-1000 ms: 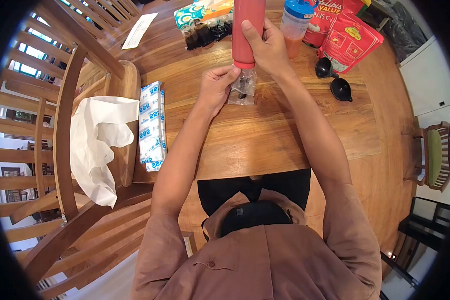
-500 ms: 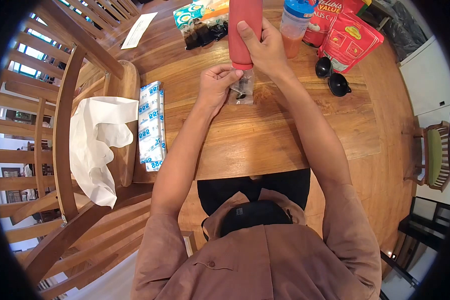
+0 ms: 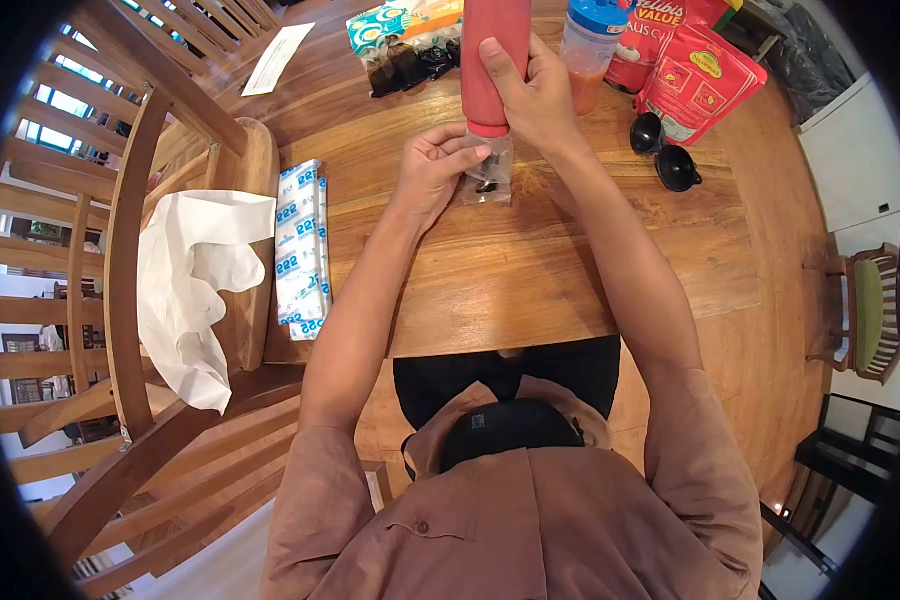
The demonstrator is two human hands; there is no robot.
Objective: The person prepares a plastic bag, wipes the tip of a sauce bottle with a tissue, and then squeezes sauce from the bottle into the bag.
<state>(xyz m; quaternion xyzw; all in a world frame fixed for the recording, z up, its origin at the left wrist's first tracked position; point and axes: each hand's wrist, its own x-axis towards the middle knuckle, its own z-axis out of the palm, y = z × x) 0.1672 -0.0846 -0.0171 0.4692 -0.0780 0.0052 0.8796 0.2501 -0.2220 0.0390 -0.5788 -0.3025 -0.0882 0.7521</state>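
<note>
A red squeeze bottle [image 3: 486, 80] is tipped upside down over the table, with my right hand [image 3: 540, 95] wrapped round its right side. Its lower end meets the mouth of a small clear plastic bag [image 3: 489, 178], which has something dark inside. My left hand [image 3: 440, 165] pinches the top of the bag between thumb and fingers, just under the bottle. The bottle's nozzle is hidden.
Behind are a patterned pack [image 3: 380, 30] with black pouches [image 3: 410, 65], a blue-lidded container [image 3: 588, 45] and red pouches [image 3: 705, 75]. Black funnels [image 3: 677, 168] lie at right. Blue-and-white packs [image 3: 300, 240] and white paper [image 3: 185, 240] are at left.
The bottle and both hands have shifted very slightly, with the bag a little higher in view. Both hands keep their holds.
</note>
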